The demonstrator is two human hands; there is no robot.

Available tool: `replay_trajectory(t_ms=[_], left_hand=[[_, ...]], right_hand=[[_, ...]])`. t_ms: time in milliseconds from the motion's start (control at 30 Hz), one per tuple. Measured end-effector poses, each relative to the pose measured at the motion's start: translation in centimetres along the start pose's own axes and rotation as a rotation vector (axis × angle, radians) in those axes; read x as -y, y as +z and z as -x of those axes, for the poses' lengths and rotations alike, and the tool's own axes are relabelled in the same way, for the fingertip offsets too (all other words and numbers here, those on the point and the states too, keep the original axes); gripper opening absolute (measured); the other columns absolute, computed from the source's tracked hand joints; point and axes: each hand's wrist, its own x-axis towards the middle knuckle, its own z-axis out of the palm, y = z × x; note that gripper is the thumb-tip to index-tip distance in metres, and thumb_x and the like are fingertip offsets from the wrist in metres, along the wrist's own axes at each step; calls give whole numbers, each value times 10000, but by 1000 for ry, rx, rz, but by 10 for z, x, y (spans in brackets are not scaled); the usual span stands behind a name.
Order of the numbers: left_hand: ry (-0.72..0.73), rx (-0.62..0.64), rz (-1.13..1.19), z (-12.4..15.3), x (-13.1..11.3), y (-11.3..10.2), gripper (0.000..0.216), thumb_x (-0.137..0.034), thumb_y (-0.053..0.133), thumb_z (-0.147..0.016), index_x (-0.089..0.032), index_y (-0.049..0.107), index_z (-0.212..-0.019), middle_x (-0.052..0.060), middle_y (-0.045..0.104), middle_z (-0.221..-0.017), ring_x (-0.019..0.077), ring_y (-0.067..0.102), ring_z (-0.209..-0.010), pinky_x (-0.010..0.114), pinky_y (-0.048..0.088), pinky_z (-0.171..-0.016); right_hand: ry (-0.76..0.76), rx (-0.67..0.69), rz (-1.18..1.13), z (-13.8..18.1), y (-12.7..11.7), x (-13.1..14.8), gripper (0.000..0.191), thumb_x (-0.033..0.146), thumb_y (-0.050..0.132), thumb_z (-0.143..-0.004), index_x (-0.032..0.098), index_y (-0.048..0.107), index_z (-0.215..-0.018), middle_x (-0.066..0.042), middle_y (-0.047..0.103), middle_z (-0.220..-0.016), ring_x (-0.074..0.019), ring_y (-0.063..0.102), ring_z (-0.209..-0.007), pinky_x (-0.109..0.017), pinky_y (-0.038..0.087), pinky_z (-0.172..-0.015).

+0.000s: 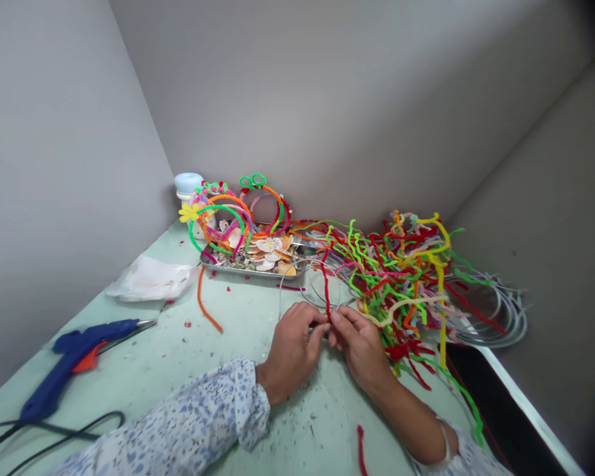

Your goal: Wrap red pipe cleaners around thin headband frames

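Note:
My left hand (293,350) and my right hand (359,347) meet at the middle of the pale green table (258,330). Both pinch a thin silver headband hoop (311,281) and a red pipe cleaner (326,291) that runs up from the fingertips along the hoop. The fingers of both hands are closed round them. A big tangle of pipe cleaners (396,271) in red, green, yellow and orange lies just right of my right hand.
A metal tray (252,270) of shells and wrapped headbands (228,215) stands at the back. A blue glue gun (74,360) with its black cord lies at the left, a plastic bag (151,277) behind it. Bare hoops (500,311) are stacked at the right edge.

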Motion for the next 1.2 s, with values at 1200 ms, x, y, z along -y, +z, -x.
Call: replay_trajectory(t_ms=[1200], left_hand=[[-65, 77, -14, 2, 0, 0, 107, -164, 501, -887, -179, 558, -798, 25, 589, -793, 168, 525, -787, 305, 400, -741]], right_hand=[[18, 88, -53, -3, -2, -7, 243, 388, 568, -902, 192, 548, -760, 50, 513, -546, -83, 410, -487, -205, 316, -490]])
